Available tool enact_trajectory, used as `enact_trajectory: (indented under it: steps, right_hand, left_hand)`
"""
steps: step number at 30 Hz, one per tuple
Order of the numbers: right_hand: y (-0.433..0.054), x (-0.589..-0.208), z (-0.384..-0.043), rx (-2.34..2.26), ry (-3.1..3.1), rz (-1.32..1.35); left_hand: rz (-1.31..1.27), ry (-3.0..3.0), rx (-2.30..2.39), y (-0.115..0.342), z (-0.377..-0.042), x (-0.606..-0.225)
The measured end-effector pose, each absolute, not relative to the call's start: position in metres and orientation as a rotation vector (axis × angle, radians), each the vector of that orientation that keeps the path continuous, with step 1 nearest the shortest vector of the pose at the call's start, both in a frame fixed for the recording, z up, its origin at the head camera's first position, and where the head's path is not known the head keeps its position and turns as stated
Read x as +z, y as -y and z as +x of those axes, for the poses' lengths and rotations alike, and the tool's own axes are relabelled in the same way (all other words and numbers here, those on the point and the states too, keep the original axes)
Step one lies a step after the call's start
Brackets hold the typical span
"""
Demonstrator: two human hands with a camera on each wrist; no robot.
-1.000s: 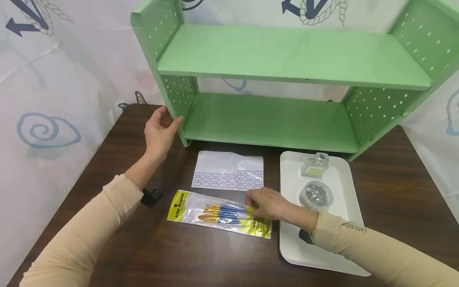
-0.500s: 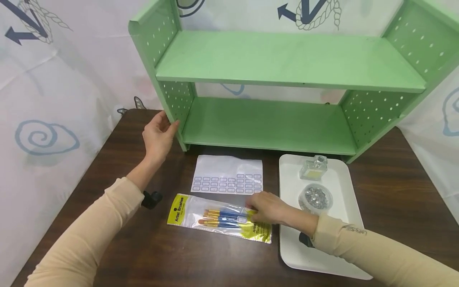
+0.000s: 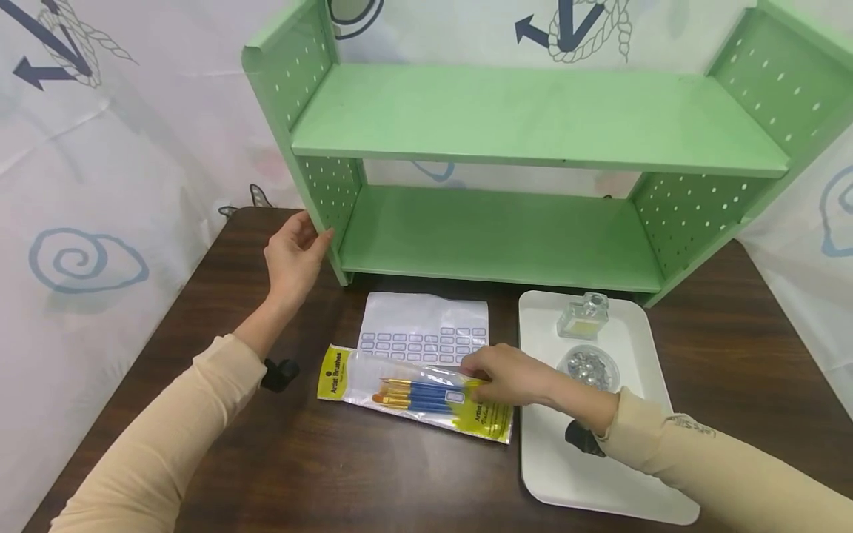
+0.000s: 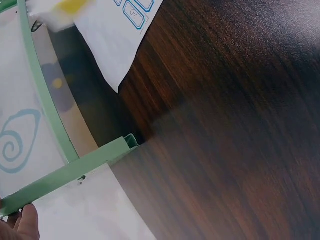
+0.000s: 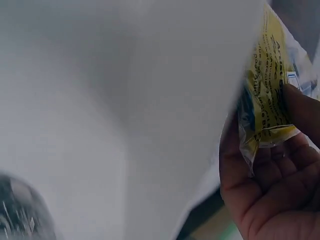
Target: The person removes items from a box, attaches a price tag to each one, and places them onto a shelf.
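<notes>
My left hand (image 3: 293, 259) grips the left side panel of a green two-tier shelf (image 3: 533, 115), thumb at its front edge; the left wrist view shows the fingertips (image 4: 29, 222) there too. With my right hand (image 3: 512, 374) I pinch the right end of a clear and yellow packet of artist brushes (image 3: 373, 374). Blue-handled paintbrushes (image 3: 426, 398) show through the plastic, with a small label stuck on. In the right wrist view, the thumb presses the packet's yellow end (image 5: 272, 80) and the fingers curl beneath. The packet's upper edge overlaps a sheet of small blue-bordered labels (image 3: 420, 314).
A white tray (image 3: 560, 474) lies to the right, partly under my right forearm. It bears a glass bottle (image 3: 583, 318) and a round clear tub of silvery pieces (image 3: 589, 366). The dark wooden table (image 3: 360, 481) extends in front; a patterned cloth (image 3: 100, 170) hangs behind.
My right hand has shifted the brush packet slightly right and up, over the label sheet's lower edge. The left hand keeps its hold on the shelf. The head view has tilted a little.
</notes>
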State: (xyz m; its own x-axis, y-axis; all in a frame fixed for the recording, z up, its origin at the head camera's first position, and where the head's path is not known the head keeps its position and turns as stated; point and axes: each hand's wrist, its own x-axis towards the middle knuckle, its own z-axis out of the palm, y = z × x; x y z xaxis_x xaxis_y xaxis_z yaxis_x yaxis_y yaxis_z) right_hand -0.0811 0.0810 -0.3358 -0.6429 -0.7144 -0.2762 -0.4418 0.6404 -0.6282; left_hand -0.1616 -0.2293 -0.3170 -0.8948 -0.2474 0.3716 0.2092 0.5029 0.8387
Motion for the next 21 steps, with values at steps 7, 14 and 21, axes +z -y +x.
enact_trajectory:
  steps: [7, 14, 21]
  right_hand:
    - [-0.100, -0.301, -0.095, -0.839, -2.270, -0.954]
    - [-0.124, -0.246, -0.112, -1.042, -2.176, -0.917]
    - [-0.140, -0.188, -0.131, -1.038, -2.276, -0.889]
  left_hand:
    - [0.028, 2.282, -1.386, 0.231, -0.163, -0.318]
    - [0.029, 2.290, -1.384, 0.229, -0.162, -0.315]
    - [0.048, 2.297, -1.318, 0.230, -0.160, -0.316]
